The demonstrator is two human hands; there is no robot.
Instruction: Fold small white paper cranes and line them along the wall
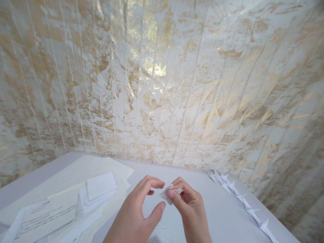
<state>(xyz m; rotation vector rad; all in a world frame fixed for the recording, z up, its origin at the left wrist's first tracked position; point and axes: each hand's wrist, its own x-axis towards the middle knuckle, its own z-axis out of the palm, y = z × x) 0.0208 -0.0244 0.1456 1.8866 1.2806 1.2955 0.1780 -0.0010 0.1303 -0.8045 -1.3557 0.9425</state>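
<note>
My right hand pinches a small folded piece of white paper between thumb and fingers, above the table. Part of the paper is hidden behind the fingertips. Just to its left is my left hand, its thumb and fingers apart in a C shape with nothing between them. The left fingertips are close to the paper's left edge; whether they touch it I cannot tell.
On the left of the white table lie large cream sheets, printed pages and small white paper pieces. Folded paper shapes line the right edge. A gold-patterned curtain hangs behind.
</note>
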